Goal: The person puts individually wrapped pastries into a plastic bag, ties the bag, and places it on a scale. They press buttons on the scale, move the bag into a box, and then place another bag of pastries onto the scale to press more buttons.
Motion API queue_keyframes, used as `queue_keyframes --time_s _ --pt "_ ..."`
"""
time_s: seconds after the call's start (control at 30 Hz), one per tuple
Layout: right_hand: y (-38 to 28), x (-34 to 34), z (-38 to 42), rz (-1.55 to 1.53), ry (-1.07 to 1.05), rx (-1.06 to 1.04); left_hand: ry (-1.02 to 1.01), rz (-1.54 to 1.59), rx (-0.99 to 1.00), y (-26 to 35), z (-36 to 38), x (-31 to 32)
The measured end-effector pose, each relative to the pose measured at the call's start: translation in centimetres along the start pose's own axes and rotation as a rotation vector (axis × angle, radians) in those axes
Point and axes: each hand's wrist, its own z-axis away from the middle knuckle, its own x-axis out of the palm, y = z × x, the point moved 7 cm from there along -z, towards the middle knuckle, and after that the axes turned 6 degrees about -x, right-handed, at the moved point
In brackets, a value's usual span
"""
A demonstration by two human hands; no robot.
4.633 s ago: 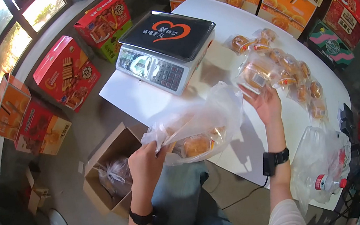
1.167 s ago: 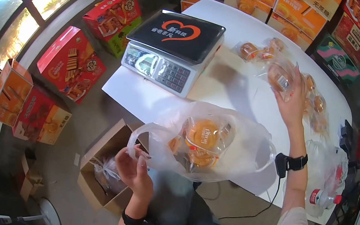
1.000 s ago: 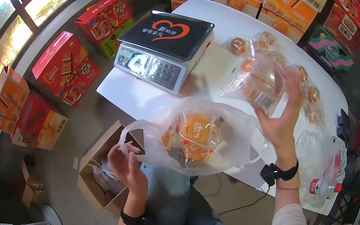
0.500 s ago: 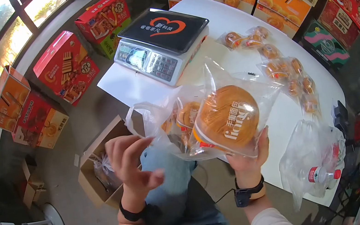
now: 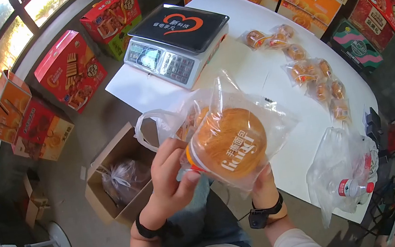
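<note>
I have the bread (image 5: 238,140) between both hands, near the worktop (image 5: 290,166) edge: left hand (image 5: 173,175) pinching its side, right hand (image 5: 264,187) gripping below, fingers mostly hidden. Slick film (image 5: 278,116) could slide, dropping it past the bag (image 5: 169,121).

One wrapped bread (image 5: 236,143), at least eight other wrapped buns (image 5: 302,73), one worktop (image 5: 294,170), one scale (image 5: 178,44), one red-capped bottle (image 5: 354,188), two black wristbands (image 5: 150,226), one open carton (image 5: 98,199) holding one tied bag (image 5: 125,179).
</note>
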Motion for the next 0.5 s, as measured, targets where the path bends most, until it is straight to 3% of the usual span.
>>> queue_keyframes --time_s 0.23,0.3,0.37,0.5 --pt "-1.5 -0.3 -2.5 -0.020 -0.072 -0.300 -0.011 0.021 0.045 -0.4 -0.3 -1.6" --pt "-1.0 -1.4 -2.3 0.081 0.111 -0.199 -0.014 -0.003 0.025 -0.7 -0.6 -1.8" --pt "-1.1 -2.6 -1.8 0.145 0.204 -0.259 -0.030 -0.234 0.124 -0.4 -0.7 -2.1" --pt "-3.1 -5.7 -0.9 0.250 0.327 -0.486 0.471 -0.371 -0.122 -2.7 -0.2 -6.3"
